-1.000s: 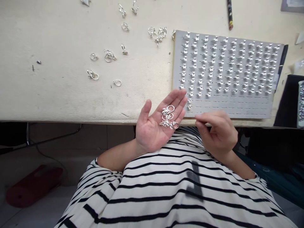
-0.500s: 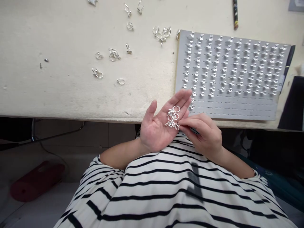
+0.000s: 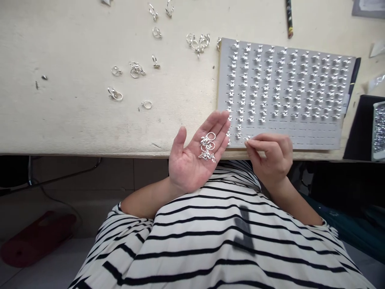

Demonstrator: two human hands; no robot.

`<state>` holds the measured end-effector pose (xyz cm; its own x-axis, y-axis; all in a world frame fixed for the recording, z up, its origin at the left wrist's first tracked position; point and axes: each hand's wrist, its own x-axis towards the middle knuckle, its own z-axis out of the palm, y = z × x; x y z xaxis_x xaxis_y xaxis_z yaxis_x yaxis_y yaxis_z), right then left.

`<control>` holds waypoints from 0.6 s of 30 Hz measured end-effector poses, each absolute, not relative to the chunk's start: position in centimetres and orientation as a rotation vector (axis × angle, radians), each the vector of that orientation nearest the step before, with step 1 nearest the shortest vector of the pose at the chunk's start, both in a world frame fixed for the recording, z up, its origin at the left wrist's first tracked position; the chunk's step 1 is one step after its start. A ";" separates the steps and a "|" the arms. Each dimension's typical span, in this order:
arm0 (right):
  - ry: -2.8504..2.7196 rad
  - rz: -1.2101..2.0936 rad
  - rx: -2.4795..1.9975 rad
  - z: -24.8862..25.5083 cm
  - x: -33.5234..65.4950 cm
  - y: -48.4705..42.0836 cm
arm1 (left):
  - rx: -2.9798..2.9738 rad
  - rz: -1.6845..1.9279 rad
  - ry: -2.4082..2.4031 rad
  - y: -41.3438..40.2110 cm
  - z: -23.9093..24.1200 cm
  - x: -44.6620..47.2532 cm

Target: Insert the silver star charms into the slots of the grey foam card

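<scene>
My left hand [image 3: 191, 160] lies palm up with its fingers stretched out flat. A small heap of silver rings [image 3: 207, 147] rests on that palm and the lower fingers. My right hand [image 3: 272, 156] is closed in a pinch on one silver ring [image 3: 247, 138], at the lower left part of a grey slotted ring display board [image 3: 313, 140]. Rows of silver rings [image 3: 279, 82] stand in the board's slots, while several slots along its lower edge show no rings. The fingertips hide part of the pinched ring, and I cannot tell whether it sits in a slot.
Loose silver rings [image 3: 137, 70] lie scattered on the pale table [image 3: 75, 120] at the left, with a cluster of rings [image 3: 198, 43] near the board. A dark patterned pen [image 3: 289, 20] lies behind it. At the right are a black stand [image 3: 359, 132] and a container of shiny pieces [image 3: 379, 130].
My right hand has moved right, away from the left palm to the board, carrying one ring. The left hand stays flat with the other rings on it. The whole view has shifted slightly.
</scene>
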<state>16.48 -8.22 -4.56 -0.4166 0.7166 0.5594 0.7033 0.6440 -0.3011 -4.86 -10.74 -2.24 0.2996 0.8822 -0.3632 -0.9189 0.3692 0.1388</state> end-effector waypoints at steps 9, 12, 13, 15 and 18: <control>-2.360 0.057 -1.052 -5.7 16.4 -9.0 | -0.089 1.199 0.408 -10.7 -2.4 -4.8; -2.339 0.108 -1.055 -5.9 16.5 -9.0 | -0.085 1.197 0.413 -10.7 -2.3 -4.7; -2.335 0.117 -1.062 -5.9 16.6 -9.0 | -0.093 1.195 0.419 -10.7 -2.2 -4.6; -2.332 0.135 -1.079 -5.6 16.6 -9.0 | -0.111 1.188 0.429 -10.6 -2.1 -4.5; -2.274 0.199 -1.105 -4.4 16.1 -9.1 | -0.124 1.163 0.415 -10.5 -2.0 -4.3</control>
<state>16.12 -9.05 -4.36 -0.4765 0.7564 0.4481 0.6673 0.6430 -0.3758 -4.27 -10.54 -1.96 0.3304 0.8641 -0.3797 -0.9092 0.3994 0.1179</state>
